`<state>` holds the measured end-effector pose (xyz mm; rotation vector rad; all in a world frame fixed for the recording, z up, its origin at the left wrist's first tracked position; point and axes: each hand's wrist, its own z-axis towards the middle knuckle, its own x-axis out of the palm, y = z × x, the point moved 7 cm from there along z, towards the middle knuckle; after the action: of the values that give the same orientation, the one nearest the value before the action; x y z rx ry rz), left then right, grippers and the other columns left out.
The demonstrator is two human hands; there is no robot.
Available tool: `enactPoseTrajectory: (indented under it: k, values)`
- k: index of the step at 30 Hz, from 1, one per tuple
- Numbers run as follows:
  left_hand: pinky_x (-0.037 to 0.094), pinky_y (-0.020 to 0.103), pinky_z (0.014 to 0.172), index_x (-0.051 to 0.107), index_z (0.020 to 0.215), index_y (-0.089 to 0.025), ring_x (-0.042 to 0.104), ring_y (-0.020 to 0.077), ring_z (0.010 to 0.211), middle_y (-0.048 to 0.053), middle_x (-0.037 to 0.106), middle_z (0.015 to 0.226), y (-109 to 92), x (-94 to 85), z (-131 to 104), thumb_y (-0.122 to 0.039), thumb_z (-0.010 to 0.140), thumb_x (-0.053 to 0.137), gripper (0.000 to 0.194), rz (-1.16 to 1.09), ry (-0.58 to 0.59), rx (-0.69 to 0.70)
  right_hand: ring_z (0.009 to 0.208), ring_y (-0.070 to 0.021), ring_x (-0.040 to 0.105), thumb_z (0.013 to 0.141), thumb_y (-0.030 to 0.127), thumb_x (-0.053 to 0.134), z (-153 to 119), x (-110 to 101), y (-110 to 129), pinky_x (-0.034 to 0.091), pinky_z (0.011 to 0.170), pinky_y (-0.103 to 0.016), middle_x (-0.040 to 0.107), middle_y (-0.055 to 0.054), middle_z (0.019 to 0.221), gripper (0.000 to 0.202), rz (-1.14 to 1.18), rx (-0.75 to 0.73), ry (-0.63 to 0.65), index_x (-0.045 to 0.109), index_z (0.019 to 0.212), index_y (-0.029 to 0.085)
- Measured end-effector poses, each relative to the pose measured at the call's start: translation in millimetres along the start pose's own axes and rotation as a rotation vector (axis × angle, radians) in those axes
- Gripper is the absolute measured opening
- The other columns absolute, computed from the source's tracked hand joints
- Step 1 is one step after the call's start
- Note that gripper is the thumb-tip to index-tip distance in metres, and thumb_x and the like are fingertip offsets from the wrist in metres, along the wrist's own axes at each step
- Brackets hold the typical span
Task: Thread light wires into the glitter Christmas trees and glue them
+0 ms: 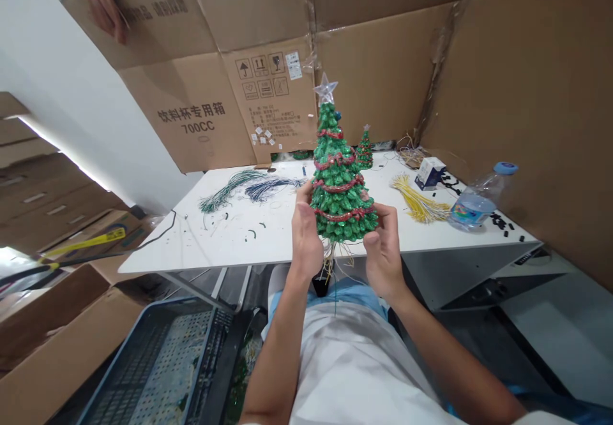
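Note:
A green tabletop Christmas tree (339, 186) with red garlands and a clear star (326, 88) on top is held up just over the table's front edge. My left hand (306, 233) grips its left side near the base. On the lower right side, my right hand (384, 246) has its fingers curled around the base. Thin loose wires (330, 260) hang from the underside. Behind it on the table stands a smaller tree (364, 150) of the same style. The far side of the held tree is hidden.
The white table (287, 237) bears green wires (227, 192), dark blue wires (275, 187), yellow wires (419, 201), a small box (430, 173) and a water bottle (479, 201). Cardboard (383, 61) walls the back. A blue crate (153, 361) sits lower left. Another person's hand (106, 13) holds the cardboard's top.

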<state>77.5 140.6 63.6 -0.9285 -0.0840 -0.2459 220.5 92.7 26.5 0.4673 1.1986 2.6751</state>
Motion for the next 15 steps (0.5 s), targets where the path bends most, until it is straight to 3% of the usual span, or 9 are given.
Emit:
enactPoseTrajectory:
  k: [5,8,11,15]
  values:
    - [0.046,0.05,0.129,0.068,0.149,-0.03,0.059,0.0299,0.151,0.01,0.068,0.155,-2.1,-1.4,1.1,-0.073,0.114,0.032,0.066,0.076,0.03,0.048,0.114,-0.0259,0.068,0.105,0.078,0.055,-1.5,-3.5,-10.0,0.058,0.097,-0.041,0.069,-0.008,0.123,0.054,0.037,0.08,-0.041,0.059,0.128,0.028]
    - [0.05,0.048,0.125,0.068,0.149,-0.03,0.061,0.0305,0.15,0.01,0.07,0.154,-5.5,1.2,2.3,-0.068,0.113,0.045,0.057,0.086,0.074,0.057,0.111,-0.0252,0.067,0.106,0.077,0.054,-1.8,-5.6,-13.3,0.057,0.097,-0.04,0.067,-0.007,0.121,0.054,0.032,0.1,-0.049,0.058,0.128,0.028]
    - [0.054,0.047,0.12,0.068,0.149,-0.029,0.063,0.0323,0.147,0.01,0.072,0.153,-8.2,1.9,3.0,-0.068,0.11,0.056,0.057,0.091,0.096,0.039,0.112,-0.0258,0.067,0.106,0.078,0.055,-0.2,-7.3,-9.4,0.057,0.097,-0.041,0.067,-0.008,0.121,0.054,0.008,0.075,-0.06,0.058,0.129,0.029]
    - [0.055,0.047,0.116,0.068,0.151,-0.029,0.068,0.0324,0.138,0.01,0.07,0.154,-10.5,2.1,2.7,-0.068,0.109,0.057,0.058,0.105,0.117,0.054,0.115,-0.028,0.068,0.104,0.078,0.058,2.7,-6.9,1.0,0.06,0.096,-0.043,0.068,-0.009,0.125,0.054,-0.05,-0.001,-0.065,0.059,0.129,0.031]
